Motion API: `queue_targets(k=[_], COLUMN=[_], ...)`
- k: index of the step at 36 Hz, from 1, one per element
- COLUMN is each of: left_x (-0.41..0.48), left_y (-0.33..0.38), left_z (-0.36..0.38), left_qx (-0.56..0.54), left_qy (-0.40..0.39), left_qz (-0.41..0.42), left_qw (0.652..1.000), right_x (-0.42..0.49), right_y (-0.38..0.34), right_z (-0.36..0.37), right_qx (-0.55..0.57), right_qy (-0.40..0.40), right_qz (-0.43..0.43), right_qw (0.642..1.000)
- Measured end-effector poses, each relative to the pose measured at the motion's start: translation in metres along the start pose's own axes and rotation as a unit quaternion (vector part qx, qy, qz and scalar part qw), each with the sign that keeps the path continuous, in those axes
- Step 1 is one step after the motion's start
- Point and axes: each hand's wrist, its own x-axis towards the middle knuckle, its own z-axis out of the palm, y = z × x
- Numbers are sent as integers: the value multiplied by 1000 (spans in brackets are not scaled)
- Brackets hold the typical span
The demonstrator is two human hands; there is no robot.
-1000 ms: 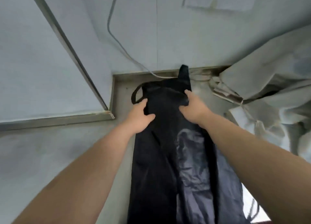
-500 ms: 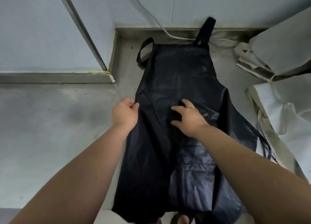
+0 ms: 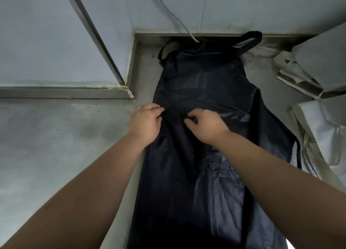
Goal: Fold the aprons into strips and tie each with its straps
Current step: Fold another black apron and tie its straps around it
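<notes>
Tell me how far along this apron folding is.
Early. Done: the black apron lies spread on the grey surface, its left side seemingly folded inward. In hand: the left hand and right hand both pinch the cloth near the waist. Left: the right side is unfolded, the waist strap trails loose, the neck loop is free, and nothing is tied.
</notes>
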Motion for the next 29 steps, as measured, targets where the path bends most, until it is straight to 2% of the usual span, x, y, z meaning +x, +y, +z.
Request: queue_targets(k=[4, 7, 11, 15, 18, 20, 25, 27, 29], left_x=[-4, -7, -9, -12, -15, -16, -19, -21, -21], left_y=[-4, -7, -8, -8, -8, -7, -2, -2, -1], left_z=[-3, -3, -1, 1, 1, -1, -6, -6, -6], left_qx=[-16, -22, -7, 22, 38, 41, 72, 79, 84], left_qy=[-52, -71, -77, -72, -79, -93, -129, -141, -149], left_qz=[-28, -31, -26, -21, -26, -34, -33, -35, -37], left_qw=[998, 997, 997, 997, 996, 994, 988, 986, 985], right_x=[-3, -8, -11, -14, -17, -17, -18, -16, -11], right_y=[-14, -21, -24, -28, -26, -23, -21, -22, -19], right_z=[9, 11, 9, 4, 1, 0, 9, 14, 17], right_qx=[144, 203, 289, 480, 567, 564, 496, 521, 570], right_qy=[-91, -152, -86, -124, -163, -191, -228, -201, -160], right_qz=[78, 91, 84, 139, 160, 162, 203, 210, 216], right_qw=[982, 963, 950, 857, 792, 787, 813, 803, 776])
